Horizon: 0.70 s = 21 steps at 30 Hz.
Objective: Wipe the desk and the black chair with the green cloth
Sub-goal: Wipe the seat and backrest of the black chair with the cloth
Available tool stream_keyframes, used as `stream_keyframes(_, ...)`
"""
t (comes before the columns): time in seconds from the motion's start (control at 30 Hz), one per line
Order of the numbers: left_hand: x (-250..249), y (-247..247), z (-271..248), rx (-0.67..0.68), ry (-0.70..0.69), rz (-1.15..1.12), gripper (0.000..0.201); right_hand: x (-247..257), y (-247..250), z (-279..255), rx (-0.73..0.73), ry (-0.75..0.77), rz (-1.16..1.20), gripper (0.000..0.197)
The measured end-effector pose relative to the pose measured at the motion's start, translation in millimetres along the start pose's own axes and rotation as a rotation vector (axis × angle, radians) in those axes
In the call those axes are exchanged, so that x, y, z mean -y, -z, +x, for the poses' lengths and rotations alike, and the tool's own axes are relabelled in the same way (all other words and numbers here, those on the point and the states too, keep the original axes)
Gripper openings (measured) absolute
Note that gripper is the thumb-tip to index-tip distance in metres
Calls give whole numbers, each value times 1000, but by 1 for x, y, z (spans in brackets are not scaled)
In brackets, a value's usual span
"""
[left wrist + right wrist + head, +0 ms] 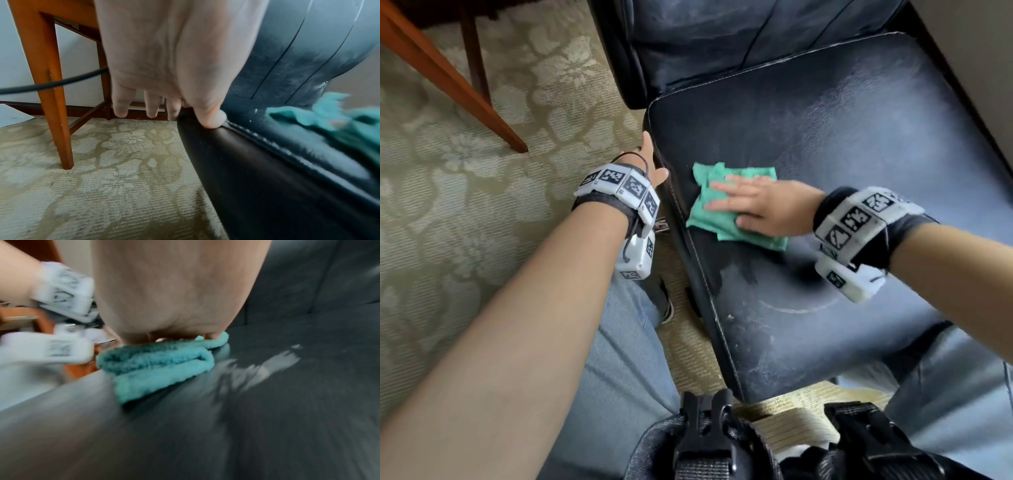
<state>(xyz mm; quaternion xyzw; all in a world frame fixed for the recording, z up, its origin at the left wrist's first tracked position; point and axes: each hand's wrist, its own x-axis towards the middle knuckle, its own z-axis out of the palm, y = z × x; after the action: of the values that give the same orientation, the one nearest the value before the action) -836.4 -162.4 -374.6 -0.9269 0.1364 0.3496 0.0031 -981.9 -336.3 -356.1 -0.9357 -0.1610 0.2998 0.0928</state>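
Note:
The green cloth [702,216] lies folded on the black chair seat [842,154], near its left edge. My right hand [753,202] presses flat on the cloth with straight fingers. In the blurred right wrist view, the palm of that hand [174,288] sits on top of the cloth [156,366]. My left hand [650,161] rests on the seat's left edge. Its thumb [211,118] presses on the top seam, and the fingers [121,105] point straight down beside the seat's side [267,178]. The cloth [308,118] shows at the right of the left wrist view.
The chair's backrest [705,34] rises behind the seat, and a wall [979,51] stands close on the right. A wooden desk leg [448,75] stands on patterned carpet [465,205] to the left. A black cable [51,84] crosses in front of it. My jeans-clad legs [626,359] flank the seat's front.

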Motion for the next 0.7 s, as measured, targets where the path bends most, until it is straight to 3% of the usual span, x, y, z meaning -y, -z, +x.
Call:
stream_keyframes(0.17, -1, -1, 3, 22, 14, 19, 78, -41, 29, 41, -189, -396, 215, 52)
stream_keyframes(0.27, 1, -1, 4, 30, 27, 27, 77, -33, 39, 67, -191, -471, 252, 54)
stream_keyframes(0.4, 3, -1, -1, -3, -17, 34, 75, -2, 37, 79, -146, -249, 99, 55)
stream_keyframes(0.5, 5, -2, -4, -41, -48, 51, 75, 15, 23, 52, -99, -59, -1, 54)
stream_keyframes(0.63, 4, -1, -2, -4, -24, 66, 74, 33, -6, -1, 120, 169, -124, 50)
stream_keyframes(0.7, 5, -1, 1, 9, -5, 93, 76, 37, -18, -21, 210, 254, -76, 49)
